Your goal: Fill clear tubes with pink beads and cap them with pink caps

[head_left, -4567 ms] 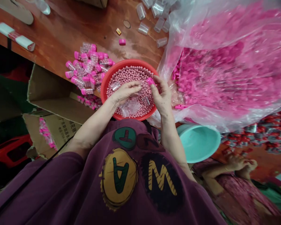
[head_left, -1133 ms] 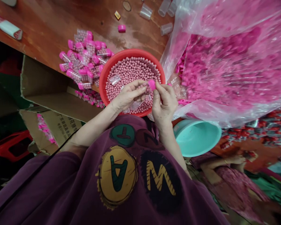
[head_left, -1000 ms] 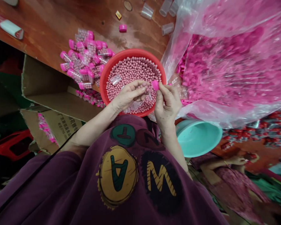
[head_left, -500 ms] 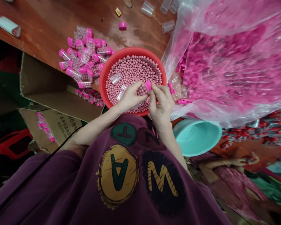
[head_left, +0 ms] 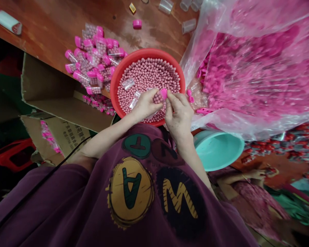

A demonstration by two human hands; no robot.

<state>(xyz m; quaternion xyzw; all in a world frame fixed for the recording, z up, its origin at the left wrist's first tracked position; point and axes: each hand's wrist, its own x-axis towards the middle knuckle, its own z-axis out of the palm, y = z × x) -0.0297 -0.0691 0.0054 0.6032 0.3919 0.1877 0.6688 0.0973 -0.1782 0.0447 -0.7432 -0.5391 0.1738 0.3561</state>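
My left hand (head_left: 144,105) is closed around a small clear tube (head_left: 157,97) filled with pink beads, held over the near side of a red bowl (head_left: 115,84) full of pink beads. My right hand (head_left: 179,113) pinches a pink cap (head_left: 164,93) against the tube's open end. The two hands touch at the fingertips. A few empty clear tubes (head_left: 128,83) lie on the beads inside the bowl.
A heap of capped pink tubes (head_left: 94,61) lies left of the bowl on the wooden table (head_left: 54,27). A big clear bag of pink caps (head_left: 252,65) fills the right. Open cardboard boxes (head_left: 51,99) and a teal bowl (head_left: 218,151) sit below the table edge. Another person's hands (head_left: 257,173) work lower right.
The right hand has brought the pink cap from just right of the tube onto its end. Both hands have drawn together over the bowl's near edge.
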